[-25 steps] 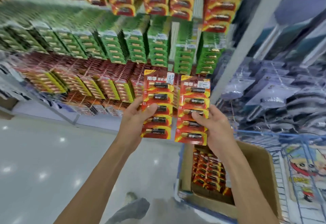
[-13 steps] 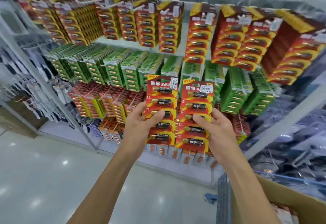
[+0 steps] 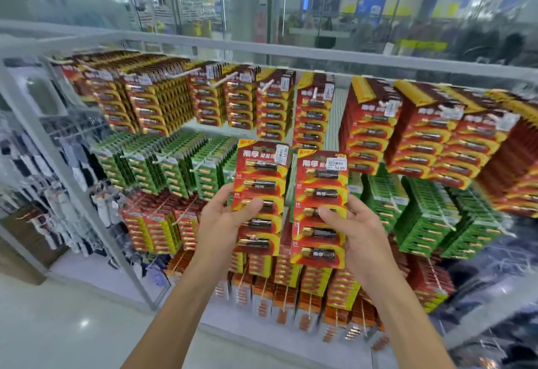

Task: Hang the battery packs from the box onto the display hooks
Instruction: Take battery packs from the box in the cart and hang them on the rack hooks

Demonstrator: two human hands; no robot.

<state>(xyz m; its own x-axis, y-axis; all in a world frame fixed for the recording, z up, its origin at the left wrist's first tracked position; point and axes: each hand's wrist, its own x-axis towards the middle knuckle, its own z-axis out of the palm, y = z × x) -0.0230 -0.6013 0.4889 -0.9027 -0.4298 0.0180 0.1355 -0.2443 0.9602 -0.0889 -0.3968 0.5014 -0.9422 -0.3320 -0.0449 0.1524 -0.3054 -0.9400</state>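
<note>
I hold two stacks of red-and-yellow battery packs upright in front of the display. My left hand grips the left stack, thumb across its front. My right hand grips the right stack, which carries a white price sticker at its top. Both stacks are raised before the hooks of the rack, apart from them. The top row holds red packs of the same kind. The box is out of view.
Green packs fill the middle row and more red and orange packs hang low. A grey metal upright frames the rack's left side, with socks hanging beyond it. White floor lies at lower left.
My view has tilted up from the box to the whole rack. Both hands have lifted the two stacks higher, toward the top rows. The box has dropped out of sight.
</note>
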